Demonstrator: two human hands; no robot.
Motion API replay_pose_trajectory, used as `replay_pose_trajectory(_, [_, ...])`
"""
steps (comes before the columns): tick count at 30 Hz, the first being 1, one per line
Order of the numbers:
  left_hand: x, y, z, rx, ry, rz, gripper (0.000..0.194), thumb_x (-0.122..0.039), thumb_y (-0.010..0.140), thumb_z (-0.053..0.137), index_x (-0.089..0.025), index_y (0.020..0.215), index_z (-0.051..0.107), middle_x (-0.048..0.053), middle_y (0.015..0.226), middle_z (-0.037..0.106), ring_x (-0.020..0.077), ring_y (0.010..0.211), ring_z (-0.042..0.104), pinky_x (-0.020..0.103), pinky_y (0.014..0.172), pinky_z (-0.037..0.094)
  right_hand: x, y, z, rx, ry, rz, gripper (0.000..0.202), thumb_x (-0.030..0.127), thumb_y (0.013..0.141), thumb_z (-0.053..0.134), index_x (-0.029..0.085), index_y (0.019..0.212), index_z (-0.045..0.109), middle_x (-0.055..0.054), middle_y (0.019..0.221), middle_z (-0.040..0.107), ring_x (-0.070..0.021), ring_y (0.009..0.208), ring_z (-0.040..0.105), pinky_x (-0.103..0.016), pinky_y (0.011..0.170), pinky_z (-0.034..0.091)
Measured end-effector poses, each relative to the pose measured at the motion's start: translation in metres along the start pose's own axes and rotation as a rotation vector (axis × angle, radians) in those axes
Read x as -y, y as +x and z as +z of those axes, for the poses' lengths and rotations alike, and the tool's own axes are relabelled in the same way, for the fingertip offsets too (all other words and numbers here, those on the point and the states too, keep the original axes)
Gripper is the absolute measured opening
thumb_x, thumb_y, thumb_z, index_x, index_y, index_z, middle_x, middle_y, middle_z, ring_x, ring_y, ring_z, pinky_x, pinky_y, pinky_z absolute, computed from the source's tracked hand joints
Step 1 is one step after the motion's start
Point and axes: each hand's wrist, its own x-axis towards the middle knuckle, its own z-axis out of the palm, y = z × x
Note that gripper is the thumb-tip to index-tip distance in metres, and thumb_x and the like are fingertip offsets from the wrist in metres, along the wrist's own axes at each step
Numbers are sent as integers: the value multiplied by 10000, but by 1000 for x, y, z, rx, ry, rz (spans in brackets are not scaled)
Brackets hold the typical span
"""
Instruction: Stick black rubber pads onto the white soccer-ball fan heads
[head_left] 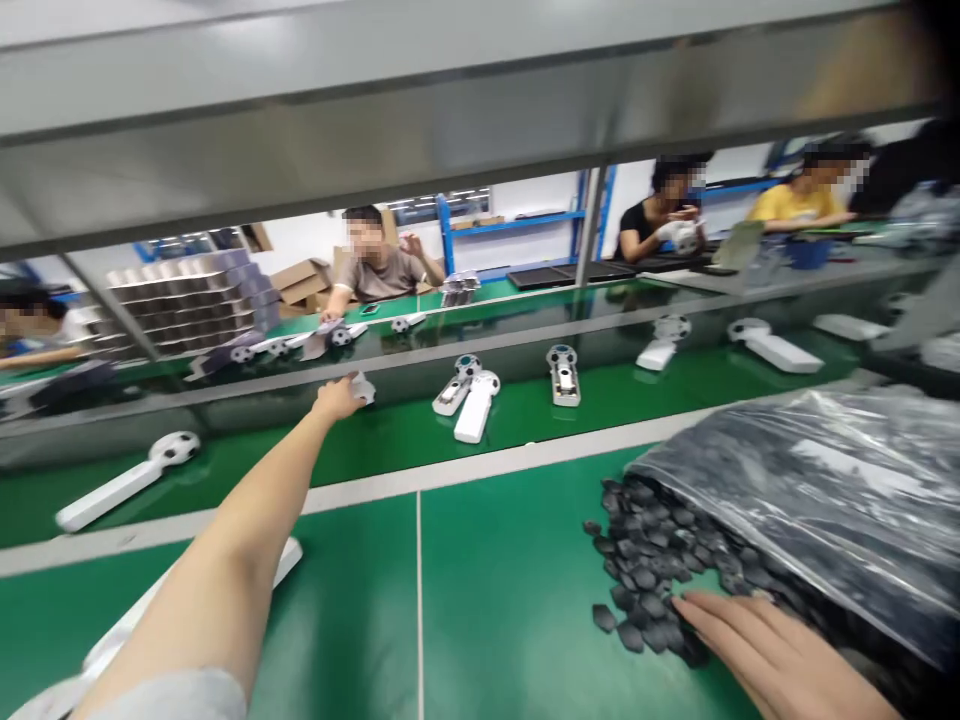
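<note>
My left hand (339,398) reaches out over the green conveyor belt, fingers closed round a small white piece (364,389), mostly hidden by the hand. Low at the right, my right hand (772,645) lies with fingers stretched out, its tips touching a pile of small black pieces (645,545). These spill from a clear plastic bag (817,480). On the belt are several white handles with football-patterned heads, among them one pair (474,412) lying together and one (564,375) with its inside showing.
Another white handle (120,495) lies on the belt at the left, and one (289,560) is partly under my left forearm. A metal beam (450,130) crosses above. Several people (382,265) sit across the line, near stacked white parts (180,305).
</note>
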Motion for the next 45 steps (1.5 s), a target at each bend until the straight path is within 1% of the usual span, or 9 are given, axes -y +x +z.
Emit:
replay_pose_trajectory(8, [-33, 9, 35, 50, 132, 42, 558, -275, 740, 488, -123, 1253, 328, 196, 1125, 439, 305, 915, 548, 389, 753, 409, 20, 40, -26, 137, -29, 30, 221, 155, 863, 358, 207, 787, 559, -39, 792, 579, -159, 700, 544, -285, 624, 456])
replay_pose_trajectory(12, [-52, -44, 14, 103, 158, 151, 497, -354, 670, 487, -173, 1130, 438, 154, 1032, 480, 312, 806, 574, 369, 661, 422, 19, 48, -29, 226, -104, -33, 171, 109, 829, 409, 177, 722, 524, -34, 721, 539, -165, 650, 501, -299, 614, 421])
replay_pose_trajectory(17, [-90, -168, -5, 238, 256, 377, 496, -292, 633, 460, -217, 1123, 474, 116, 1039, 510, 278, 704, 586, 381, 614, 438, 21, 58, -30, 226, -146, -37, 244, 0, 770, 401, 145, 878, 565, -63, 784, 572, -179, 719, 513, -295, 671, 398])
replay_pose_trajectory(22, [-119, -270, -15, 610, 184, 594, 741, -114, 624, 453, -298, 1325, 299, 112, 1255, 406, 246, 819, 602, 356, 692, 470, 27, 75, -39, 398, -149, -5, 183, 65, 810, 430, 152, 804, 591, -57, 775, 587, -178, 739, 519, -291, 666, 357])
replay_pose_trajectory(30, [-138, -269, -18, 443, 64, 1041, 419, -527, 654, 595, -185, 891, 549, 69, 923, 575, 275, 995, 502, 499, 1015, 201, 28, 73, -50, 384, -19, 44, 199, 193, 858, 436, 161, 866, 632, -65, 831, 606, -178, 809, 540, -279, 734, 387])
replay_pose_trajectory(34, [-136, -269, -3, 481, 37, 933, 542, -649, 703, 450, -180, 971, 479, 55, 804, 578, 230, 762, 559, 431, 824, 399, 34, 67, -54, 342, 122, 78, 232, 189, 855, 429, 159, 1013, 596, -77, 913, 609, -190, 871, 545, -296, 786, 413])
replay_pose_trajectory(38, [-147, -291, 13, 383, -47, 535, 620, -706, 735, 299, -171, 1027, 412, 83, 799, 585, 252, 700, 563, 340, 592, 422, 45, 66, -57, 325, 207, 49, 310, 168, 861, 382, 156, 1138, 522, -97, 927, 567, -190, 865, 529, -308, 763, 432])
replay_pose_trajectory(41, [-163, -301, 24, 301, -153, 324, 692, -755, 686, 309, -180, 1064, 381, 96, 868, 596, 280, 745, 580, 348, 594, 422, 58, 68, -60, 318, 361, 67, 224, 182, 868, 371, 173, 982, 563, -72, 902, 566, -165, 841, 537, -288, 749, 431])
replay_pose_trajectory(45, [-170, -295, 34, 309, -273, 347, 784, -741, 603, 463, -190, 1153, 371, 113, 1084, 540, 303, 961, 533, 384, 738, 436, 80, 70, -67, 352, 657, 204, 121, 214, 866, 394, 181, 903, 505, -17, 799, 603, -119, 732, 569, -242, 660, 438])
